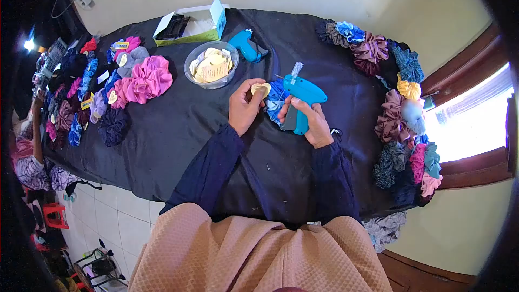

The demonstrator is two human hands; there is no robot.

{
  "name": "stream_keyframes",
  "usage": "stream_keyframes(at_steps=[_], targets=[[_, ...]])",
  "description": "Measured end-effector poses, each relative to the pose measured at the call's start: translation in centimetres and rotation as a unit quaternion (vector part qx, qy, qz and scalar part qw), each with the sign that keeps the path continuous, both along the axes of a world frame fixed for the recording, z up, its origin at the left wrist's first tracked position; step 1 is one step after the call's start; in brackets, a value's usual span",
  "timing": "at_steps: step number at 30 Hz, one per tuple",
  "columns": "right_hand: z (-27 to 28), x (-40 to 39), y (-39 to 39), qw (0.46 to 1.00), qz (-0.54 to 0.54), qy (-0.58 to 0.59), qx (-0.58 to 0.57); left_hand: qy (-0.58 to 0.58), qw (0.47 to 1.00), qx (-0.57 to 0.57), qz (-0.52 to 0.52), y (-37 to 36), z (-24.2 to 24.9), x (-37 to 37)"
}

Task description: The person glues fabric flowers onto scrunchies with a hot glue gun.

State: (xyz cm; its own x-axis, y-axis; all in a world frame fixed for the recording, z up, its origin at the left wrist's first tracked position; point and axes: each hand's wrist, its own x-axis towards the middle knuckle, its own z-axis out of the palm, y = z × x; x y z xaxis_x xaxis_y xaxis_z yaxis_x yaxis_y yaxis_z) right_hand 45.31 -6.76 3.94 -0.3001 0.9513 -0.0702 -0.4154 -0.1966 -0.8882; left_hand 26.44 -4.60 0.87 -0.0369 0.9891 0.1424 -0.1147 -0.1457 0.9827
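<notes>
Over the black-covered table (pixel 205 157), my left hand (pixel 246 107) pinches a round cream tag (pixel 260 91) between thumb and fingers. My right hand (pixel 313 121) is wrapped round the handle of a teal tagging gun (pixel 307 93), whose needle points left. A strip of clear fasteners (pixel 297 72) stands up from the gun's top. Between my hands lies a blue scrunchie (pixel 275 96), partly hidden by the gun and my right fingers. The tag is at the scrunchie's left edge; whether they touch I cannot tell.
Behind my left hand are a clear tub of tags (pixel 211 65), a second teal gun (pixel 247 46) and an open box (pixel 189 24). Tagged scrunchies (pixel 148 79) lie left, more scrunchies (pixel 393 116) right. At the far left another person's arm (pixel 38 130) shows.
</notes>
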Motion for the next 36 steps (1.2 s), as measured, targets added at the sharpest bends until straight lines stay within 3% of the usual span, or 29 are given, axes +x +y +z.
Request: stream_keyframes(at_steps=[10,19,36], targets=[[0.3,-0.7,-0.3,0.997,0.001,-0.071,0.039,-0.063,0.997,0.039,0.033,0.2,-0.1,0.3],[0.1,-1.1,-0.1,0.993,0.015,-0.072,0.095,-0.061,0.997,0.043,0.034,-0.1,-0.1,0.3],[0.1,-1.1,-0.1,0.992,0.007,-0.074,0.098,-0.057,0.995,0.073,0.026,-0.8,0.0,0.9]])
